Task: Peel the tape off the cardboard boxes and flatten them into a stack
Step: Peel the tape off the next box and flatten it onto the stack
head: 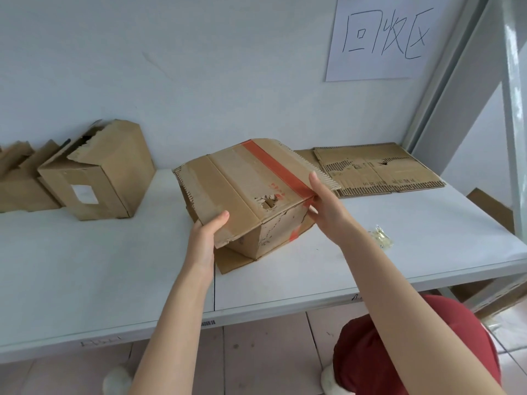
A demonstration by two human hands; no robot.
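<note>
On box (pixel 242 183), red tape (pixel 274 164) runs lengthwise away from right hand (pixel 328 209) fingers, its near end at them; pinch unclear. Farther left hand (pixel 205 235) fingers grip the flap, thumb on top.

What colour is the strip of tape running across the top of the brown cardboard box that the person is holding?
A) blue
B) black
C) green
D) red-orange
D: the strip of tape across the brown cardboard box is plainly red-orange, with the right hand at its near end and the left hand gripping a box flap.
</note>
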